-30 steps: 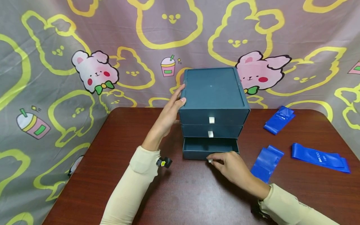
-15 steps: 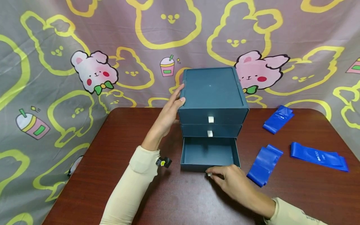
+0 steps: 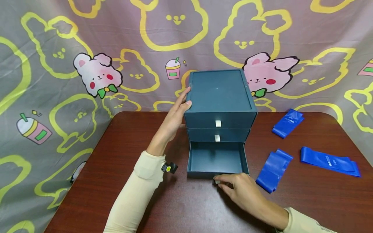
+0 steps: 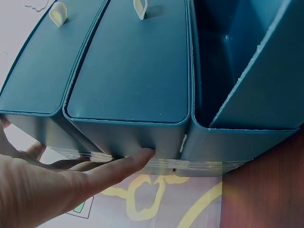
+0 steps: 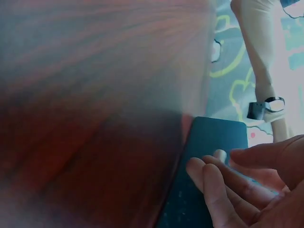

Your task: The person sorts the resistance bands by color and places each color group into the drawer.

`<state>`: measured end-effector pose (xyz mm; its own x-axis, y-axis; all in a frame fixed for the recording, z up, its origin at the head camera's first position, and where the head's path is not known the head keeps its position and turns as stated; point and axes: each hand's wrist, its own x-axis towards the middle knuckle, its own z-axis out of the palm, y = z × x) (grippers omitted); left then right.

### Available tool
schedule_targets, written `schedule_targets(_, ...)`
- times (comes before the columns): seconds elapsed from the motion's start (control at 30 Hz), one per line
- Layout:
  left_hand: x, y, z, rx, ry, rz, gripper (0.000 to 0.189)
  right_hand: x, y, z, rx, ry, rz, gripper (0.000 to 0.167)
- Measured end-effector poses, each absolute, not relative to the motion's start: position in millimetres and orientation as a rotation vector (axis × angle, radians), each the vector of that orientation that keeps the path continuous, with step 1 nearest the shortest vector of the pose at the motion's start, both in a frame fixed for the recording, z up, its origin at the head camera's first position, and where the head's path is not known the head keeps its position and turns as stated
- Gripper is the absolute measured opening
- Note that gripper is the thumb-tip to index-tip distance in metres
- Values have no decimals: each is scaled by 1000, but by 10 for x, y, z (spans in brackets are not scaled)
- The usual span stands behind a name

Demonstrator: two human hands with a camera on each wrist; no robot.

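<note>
A dark blue-green three-drawer box [image 3: 220, 92] stands on the table, its bottom drawer [image 3: 217, 158] pulled out with nothing inside. The upper two drawers are closed, each with a white pull tab [image 3: 218, 123]. My left hand [image 3: 172, 119] rests against the box's left side, thumb at the top edge; the left wrist view shows its fingers stretched along the side wall. Down at the front of the bottom drawer, my right hand [image 3: 244, 191] holds the drawer's pull tab [image 5: 219, 154] between thumb and fingers, the other fingers loosely bent.
Several folded blue bands lie to the right: one band [image 3: 275, 170] beside the open drawer, another band [image 3: 329, 161] farther right, a third band [image 3: 288, 123] toward the back. A patterned curtain [image 3: 140, 29] hangs behind the brown table [image 3: 122, 139].
My right hand has drawn the bottom drawer out toward me by its tab, mostly in the first half second; since then it barely moves. The left hand stays at the box's side.
</note>
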<state>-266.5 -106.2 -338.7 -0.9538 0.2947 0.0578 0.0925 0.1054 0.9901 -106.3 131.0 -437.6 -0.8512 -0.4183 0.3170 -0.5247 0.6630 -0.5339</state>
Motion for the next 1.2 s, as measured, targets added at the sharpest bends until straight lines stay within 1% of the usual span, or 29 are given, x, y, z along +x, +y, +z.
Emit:
schedule_targets(0.27, -2677, -1061, -3397, 391, 2227, 1956, 56, -962, 1409, -4191, 614, -2721, 1001, 26)
schedule_targets(0.43, -2675, -1058, -3391, 385, 2237, 1945, 56, -939, 1561, -4046, 524, -2702, 1014, 24)
schedule_targets(0.57, -2678, -1062, -3392, 389, 2240, 1945, 56, -958, 1711, -3961, 462, -2651, 978, 27)
schedule_targets(0.73, -2682, -1068, -3402, 412, 2233, 1956, 57, -1076, 1951, -3947, 391, -2580, 890, 27)
schedule_targets(0.93, -2679, -1070, -3409, 411, 2233, 1959, 57, -1291, 2309, -4046, 332, -2598, 771, 26)
schedule_targets(1.2, -2673, -1066, -3398, 416, 2228, 1962, 57, -1496, 2695, -4174, 255, -2647, 789, 21)
